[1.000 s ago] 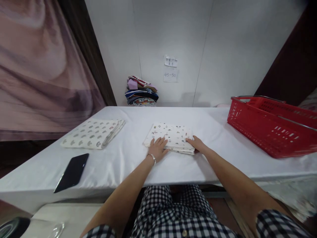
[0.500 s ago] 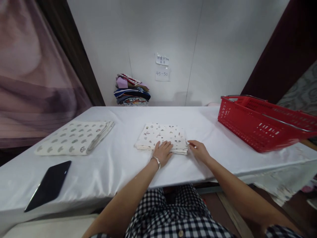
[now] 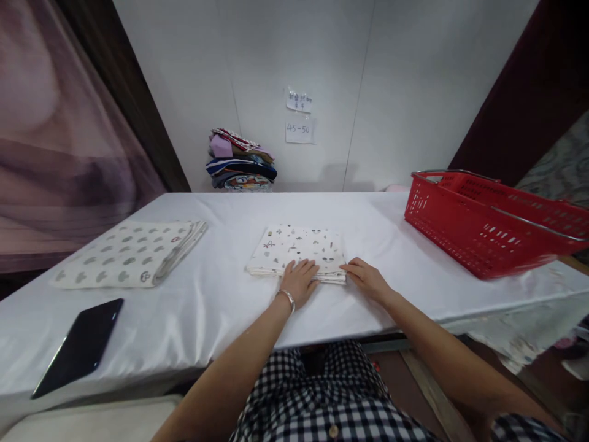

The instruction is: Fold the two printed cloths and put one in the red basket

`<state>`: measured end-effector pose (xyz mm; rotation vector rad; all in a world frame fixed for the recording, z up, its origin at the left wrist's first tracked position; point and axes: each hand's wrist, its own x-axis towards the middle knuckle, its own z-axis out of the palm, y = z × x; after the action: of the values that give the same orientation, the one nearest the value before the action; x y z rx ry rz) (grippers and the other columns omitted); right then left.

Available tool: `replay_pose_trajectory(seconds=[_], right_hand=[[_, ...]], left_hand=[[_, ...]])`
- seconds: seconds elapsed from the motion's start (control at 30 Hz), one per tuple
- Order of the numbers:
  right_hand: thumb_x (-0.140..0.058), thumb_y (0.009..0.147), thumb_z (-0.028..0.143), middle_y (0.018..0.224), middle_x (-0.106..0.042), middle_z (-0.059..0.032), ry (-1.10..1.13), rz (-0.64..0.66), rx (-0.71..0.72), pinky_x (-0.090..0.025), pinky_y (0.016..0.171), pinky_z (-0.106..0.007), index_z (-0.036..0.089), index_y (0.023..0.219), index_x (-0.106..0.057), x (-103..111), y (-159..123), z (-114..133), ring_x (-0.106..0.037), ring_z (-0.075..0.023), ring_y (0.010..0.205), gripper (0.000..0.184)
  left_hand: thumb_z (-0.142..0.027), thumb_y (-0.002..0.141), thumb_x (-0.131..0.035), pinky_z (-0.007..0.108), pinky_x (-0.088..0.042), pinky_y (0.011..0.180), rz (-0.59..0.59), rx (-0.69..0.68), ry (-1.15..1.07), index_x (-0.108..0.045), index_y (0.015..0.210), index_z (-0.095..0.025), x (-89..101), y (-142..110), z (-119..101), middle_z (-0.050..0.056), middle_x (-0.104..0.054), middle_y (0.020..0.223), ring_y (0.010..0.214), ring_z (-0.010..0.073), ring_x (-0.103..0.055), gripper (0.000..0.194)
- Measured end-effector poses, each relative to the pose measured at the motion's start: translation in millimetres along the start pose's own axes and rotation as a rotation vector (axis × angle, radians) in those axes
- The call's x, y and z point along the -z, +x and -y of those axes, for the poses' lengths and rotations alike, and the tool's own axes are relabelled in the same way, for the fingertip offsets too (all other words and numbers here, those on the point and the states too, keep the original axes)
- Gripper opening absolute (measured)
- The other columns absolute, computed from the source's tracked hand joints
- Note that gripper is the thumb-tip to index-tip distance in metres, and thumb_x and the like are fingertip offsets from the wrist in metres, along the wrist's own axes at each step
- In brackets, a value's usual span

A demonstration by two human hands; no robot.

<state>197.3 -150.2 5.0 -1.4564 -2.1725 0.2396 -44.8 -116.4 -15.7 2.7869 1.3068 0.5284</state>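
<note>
White cloth covers the table (image 3: 230,313) before a pale wall (image 3: 299,49); left hand (image 3: 300,282) lies flat on folded fabric (image 3: 299,248), right hand (image 3: 367,279) fingering its near-right corner.

The folded cloth (image 3: 298,247) is showing small grey, brown and green motifs on white, while the larger folded fabric (image 3: 120,255) is repeating grey-green shapes on cream, one outlined in red. White is covering the bench (image 3: 221,313). The basket (image 3: 460,224) is glowing red, the tablet (image 3: 79,345) is looking black, and the person's clothing (image 3: 354,420) is carrying black-and-white checks.
</note>
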Motion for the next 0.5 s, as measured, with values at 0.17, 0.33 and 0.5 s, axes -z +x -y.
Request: replay_pose_trajectory(seconds=[0.17,0.33,0.5], right_hand=[[-0.041,0.086,0.023,0.094,-0.058,-0.0033,0.099,-0.009,0.064,-0.044,0.075,-0.029,0.028,0.111,-0.060,0,3,-7,-0.056,-0.0160,0.085,0.031],[-0.043,0.085,0.021,0.086,-0.059,-0.0026,0.168,0.007,0.029,-0.043,0.072,-0.028,0.025,0.107,-0.062,2,11,-6,-0.056,-0.0158,0.079,0.029],[-0.044,0.084,0.021,0.084,-0.061,-0.0027,0.178,0.050,-0.001,-0.042,0.073,-0.028,0.023,0.104,-0.063,1,7,-1,-0.056,-0.0163,0.079,0.028]], left_hand=[[-0.039,0.088,-0.035,0.047,-0.019,0.105,-0.029,-0.016,0.008,-0.043,0.125,-0.028,-1.9,0,1,0.001,-0.043,0.135,0.126,0.0201,-0.033,0.039],[-0.038,0.087,-0.038,0.047,-0.021,0.104,-0.046,-0.023,0.015,-0.043,0.125,-0.028,-3.0,0,1,0.001,-0.045,0.134,0.125,0.0202,-0.034,0.039],[-0.038,0.087,-0.038,0.048,-0.020,0.104,-0.051,-0.022,0.008,-0.044,0.124,-0.027,-3.0,0,1,0.001,-0.045,0.134,0.125,0.0203,-0.034,0.039]])
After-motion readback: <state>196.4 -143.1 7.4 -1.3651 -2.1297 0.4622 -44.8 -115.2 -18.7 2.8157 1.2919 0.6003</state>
